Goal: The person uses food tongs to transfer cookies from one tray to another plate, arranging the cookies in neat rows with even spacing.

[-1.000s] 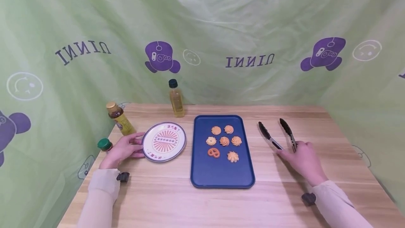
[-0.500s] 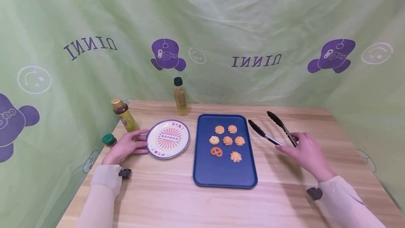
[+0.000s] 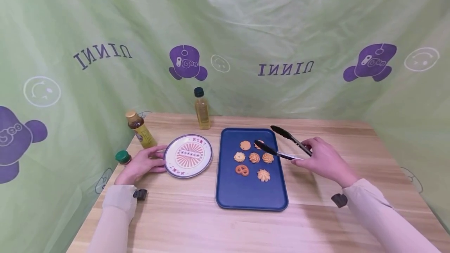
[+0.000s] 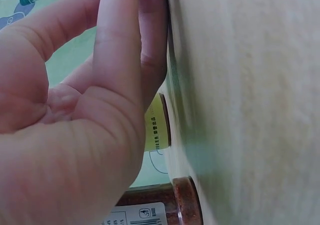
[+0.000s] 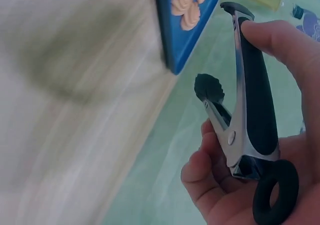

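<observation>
One ring (image 5: 291,187) shows only at right wrist, right grip (image 3: 327,161) clamping tongs (image 5: 257,95), left grip (image 3: 142,163) loosely apart.

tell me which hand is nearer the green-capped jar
Left. The left hand is close beside the green-capped jar, between it and the plate; the right hand is beyond the tray, holding the tongs.

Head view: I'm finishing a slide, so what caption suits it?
Left hand touching a plate, right hand holding spread tongs at a blue tray of cookies.

The left hand (image 3: 143,164) rests with relaxed fingers (image 4: 117,45), the right hand (image 3: 325,163) grips between thumb (image 5: 275,37) and fingers
</observation>
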Demonstrator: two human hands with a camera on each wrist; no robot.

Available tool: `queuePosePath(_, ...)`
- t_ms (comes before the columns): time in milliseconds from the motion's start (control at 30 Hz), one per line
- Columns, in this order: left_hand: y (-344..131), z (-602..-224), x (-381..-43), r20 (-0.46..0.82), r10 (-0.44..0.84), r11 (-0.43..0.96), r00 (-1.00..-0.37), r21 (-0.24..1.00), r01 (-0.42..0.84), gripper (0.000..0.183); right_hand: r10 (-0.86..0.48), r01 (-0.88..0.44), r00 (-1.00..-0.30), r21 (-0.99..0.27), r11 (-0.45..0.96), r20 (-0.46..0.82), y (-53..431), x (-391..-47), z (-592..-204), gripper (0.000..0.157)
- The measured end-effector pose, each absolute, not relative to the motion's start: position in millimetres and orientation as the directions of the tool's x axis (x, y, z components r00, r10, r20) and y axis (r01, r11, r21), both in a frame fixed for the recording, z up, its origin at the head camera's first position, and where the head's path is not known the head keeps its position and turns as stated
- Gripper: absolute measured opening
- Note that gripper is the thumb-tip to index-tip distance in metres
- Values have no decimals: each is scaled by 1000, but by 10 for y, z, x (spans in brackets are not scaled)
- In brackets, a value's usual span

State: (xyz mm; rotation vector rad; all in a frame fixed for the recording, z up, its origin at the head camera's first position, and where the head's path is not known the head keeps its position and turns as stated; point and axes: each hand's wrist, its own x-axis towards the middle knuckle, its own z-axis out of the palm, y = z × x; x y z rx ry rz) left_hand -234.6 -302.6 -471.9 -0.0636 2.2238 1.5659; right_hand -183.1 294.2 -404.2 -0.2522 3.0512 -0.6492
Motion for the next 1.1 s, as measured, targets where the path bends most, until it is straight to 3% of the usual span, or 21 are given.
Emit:
queuePosePath(233, -3041, -4724, -2339, -363, 192, 368, -912, 888, -276, 76, -252, -228, -968, -399, 888, -8, 2710, -1995, -3960, 79)
queuePosePath(567, -3014, -4717, -2327, -357, 191, 365, -914, 891, -272, 73, -348, -312, -937, -377, 872, -31, 2510, -2165, -3874, 57)
queuePosePath(1100, -3047, -4751, -2325, -337, 206, 347, -919, 903, -253, 73, -352, -277, -924, -372, 886, -151, 2310, -2305, -3749, 46)
